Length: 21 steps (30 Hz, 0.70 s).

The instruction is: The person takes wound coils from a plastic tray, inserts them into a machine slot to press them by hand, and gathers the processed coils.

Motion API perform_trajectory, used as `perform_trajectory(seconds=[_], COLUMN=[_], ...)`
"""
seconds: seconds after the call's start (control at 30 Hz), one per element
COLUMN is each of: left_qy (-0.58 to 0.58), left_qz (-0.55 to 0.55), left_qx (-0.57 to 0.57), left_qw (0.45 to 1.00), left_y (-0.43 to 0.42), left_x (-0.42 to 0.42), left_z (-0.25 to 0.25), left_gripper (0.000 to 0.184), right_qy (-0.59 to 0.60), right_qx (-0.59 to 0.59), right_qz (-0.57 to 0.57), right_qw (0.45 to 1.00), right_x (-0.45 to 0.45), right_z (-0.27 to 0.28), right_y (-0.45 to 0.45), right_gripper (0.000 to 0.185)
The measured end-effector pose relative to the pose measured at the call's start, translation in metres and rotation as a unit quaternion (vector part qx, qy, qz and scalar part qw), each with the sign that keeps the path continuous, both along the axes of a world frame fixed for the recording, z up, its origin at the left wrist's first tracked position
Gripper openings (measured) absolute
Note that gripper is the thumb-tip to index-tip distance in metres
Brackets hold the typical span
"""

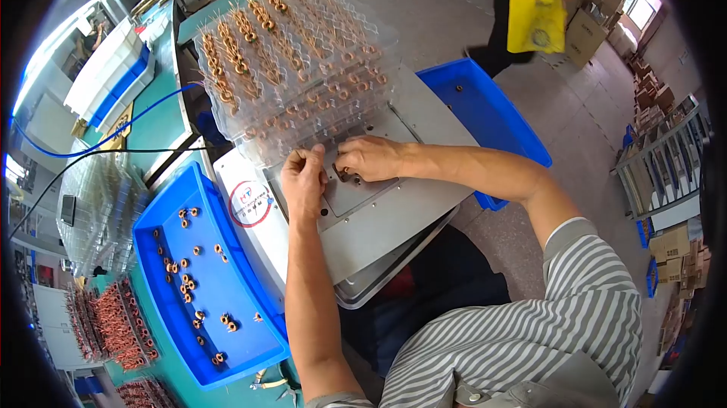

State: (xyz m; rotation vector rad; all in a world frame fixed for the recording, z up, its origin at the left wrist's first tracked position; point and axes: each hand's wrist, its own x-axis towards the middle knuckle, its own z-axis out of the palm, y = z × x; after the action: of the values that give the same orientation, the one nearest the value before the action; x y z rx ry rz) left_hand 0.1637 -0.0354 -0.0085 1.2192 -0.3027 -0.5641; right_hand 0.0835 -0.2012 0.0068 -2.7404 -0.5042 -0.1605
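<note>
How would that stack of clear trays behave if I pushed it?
The stack would probably shift or tip, since several layers are piled up. It looks like thin clear plastic, so it may flex. The uncovered coils on top could jostle.

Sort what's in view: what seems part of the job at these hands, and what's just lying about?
Likely in the job:
left hand and right hand
metal plate beneath them
left-side blue tray
small copper-coloured rings in it
stacked clear trays

Likely just lying about:
yellow-handled tool
cardboard boxes
white bins
</note>
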Motion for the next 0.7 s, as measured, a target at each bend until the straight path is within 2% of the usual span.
perform_trajectory(seconds=[0.07, 0.1, 0.13, 0.2, 0.23, 0.3, 0.37, 0.43, 0.47, 0.53, 0.7], left_qy=[-0.143, -0.241, -0.264, -0.341, -0.342, -0.478, -0.482, -0.497, -0.5, -0.506, -0.508], left_qz=[0.023, 0.032, 0.048, 0.009, 0.01, 0.012, 0.008, 0.007, 0.01, 0.007, 0.012], left_qx=[0.082, 0.115, 0.139, 0.238, 0.235, 0.218, 0.235, 0.269, 0.27, 0.292, 0.298], left_qw=[0.986, 0.963, 0.953, 0.909, 0.91, 0.851, 0.844, 0.825, 0.823, 0.812, 0.808], left_y=[-0.002, -0.006, -0.007, -0.005, -0.007, -0.009, -0.009, -0.009, -0.01, -0.01, -0.011], left_x=[0.0, 0.003, -0.006, -0.017, -0.019, -0.019, -0.021, -0.021, -0.021, -0.022, -0.021], left_z=[-0.007, -0.021, -0.014, 0.0, -0.002, -0.007, -0.007, -0.009, -0.008, -0.007, -0.009], left_gripper=[0.025, 0.024, 0.022, 0.018, 0.018, 0.017, 0.018, 0.018, 0.018, 0.018, 0.014], right_qy=[0.021, 0.019, -0.006, -0.058, -0.087, -0.164, -0.216, -0.149, -0.153, -0.098, -0.093], right_qx=[0.004, 0.019, 0.056, 0.112, 0.133, 0.123, 0.081, 0.046, 0.048, -0.019, 0.021], right_qz=[-0.038, -0.03, -0.027, -0.049, -0.076, -0.145, -0.19, -0.269, -0.266, -0.388, -0.454], right_qw=[0.999, 0.999, 0.998, 0.991, 0.984, 0.968, 0.954, 0.95, 0.951, 0.916, 0.886], right_x=[-0.007, -0.011, -0.015, -0.013, -0.004, 0.034, 0.09, 0.136, 0.159, 0.191, 0.209], right_z=[0.011, 0.044, 0.077, 0.134, 0.155, 0.184, 0.192, 0.199, 0.197, 0.196, 0.201], right_y=[0.001, 0.002, 0.004, 0.001, -0.004, -0.023, -0.053, -0.073, -0.079, -0.079, -0.052], right_gripper=[0.01, 0.011, 0.011, 0.013, 0.013, 0.017, 0.02, 0.025, 0.025, 0.029, 0.03])
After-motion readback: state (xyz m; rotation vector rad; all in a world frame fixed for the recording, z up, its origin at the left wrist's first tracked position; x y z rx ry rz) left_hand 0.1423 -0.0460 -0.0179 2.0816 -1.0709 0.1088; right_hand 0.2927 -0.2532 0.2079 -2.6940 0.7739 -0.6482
